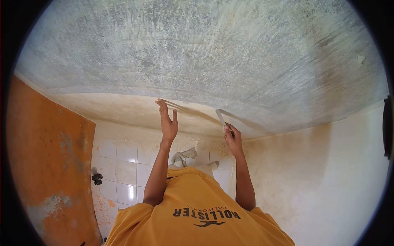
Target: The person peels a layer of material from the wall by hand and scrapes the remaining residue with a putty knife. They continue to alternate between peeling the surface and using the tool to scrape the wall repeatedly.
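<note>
Two raised hands: left hand (pixel 168 123) flat, fingers spread, on ceiling (pixel 213 57); right hand (pixel 233 138) clenched around scraper (pixel 221 117).

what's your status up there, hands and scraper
Left hand open, flat against ceiling. Right hand gripping scraper, blade on ceiling. Nothing in the way.

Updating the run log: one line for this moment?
left hand: open, flat against ceiling | right hand: grips scraper, blade at ceiling | orange door: left

Left hand (pixel 168 123) flat against the ceiling (pixel 213 53) — right hand (pixel 233 139) grips a scraper (pixel 221 118) touching it.
</note>
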`<move>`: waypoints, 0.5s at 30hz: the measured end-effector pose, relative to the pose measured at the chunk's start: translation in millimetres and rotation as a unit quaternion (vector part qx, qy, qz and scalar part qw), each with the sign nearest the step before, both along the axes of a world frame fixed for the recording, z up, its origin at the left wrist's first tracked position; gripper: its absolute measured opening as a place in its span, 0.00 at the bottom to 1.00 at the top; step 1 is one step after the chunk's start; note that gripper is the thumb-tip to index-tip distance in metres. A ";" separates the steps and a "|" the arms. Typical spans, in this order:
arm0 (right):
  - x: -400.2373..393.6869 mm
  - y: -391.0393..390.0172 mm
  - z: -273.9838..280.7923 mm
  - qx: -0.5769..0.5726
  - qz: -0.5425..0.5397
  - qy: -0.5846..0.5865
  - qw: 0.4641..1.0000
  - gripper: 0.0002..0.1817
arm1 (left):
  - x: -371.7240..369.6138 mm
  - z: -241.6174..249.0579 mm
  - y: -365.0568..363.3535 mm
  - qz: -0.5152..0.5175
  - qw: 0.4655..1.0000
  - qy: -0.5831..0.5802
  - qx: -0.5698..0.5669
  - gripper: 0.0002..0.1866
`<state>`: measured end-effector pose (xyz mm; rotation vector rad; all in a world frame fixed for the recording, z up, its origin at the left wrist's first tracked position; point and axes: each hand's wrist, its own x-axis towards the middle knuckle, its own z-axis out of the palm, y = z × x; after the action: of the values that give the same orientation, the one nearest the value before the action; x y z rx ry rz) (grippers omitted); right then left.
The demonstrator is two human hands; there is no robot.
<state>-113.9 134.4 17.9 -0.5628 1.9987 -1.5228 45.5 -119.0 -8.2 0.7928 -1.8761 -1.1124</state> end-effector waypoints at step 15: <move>-14.9 2.2 9.7 0.032 0.040 0.041 0.998 0.22 | -1.9 2.7 3.0 0.005 1.000 0.012 0.020 0.41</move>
<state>-128.8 136.6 27.6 -0.6814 2.0523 -1.4039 43.6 -116.0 -5.5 0.8067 -1.8330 -1.1528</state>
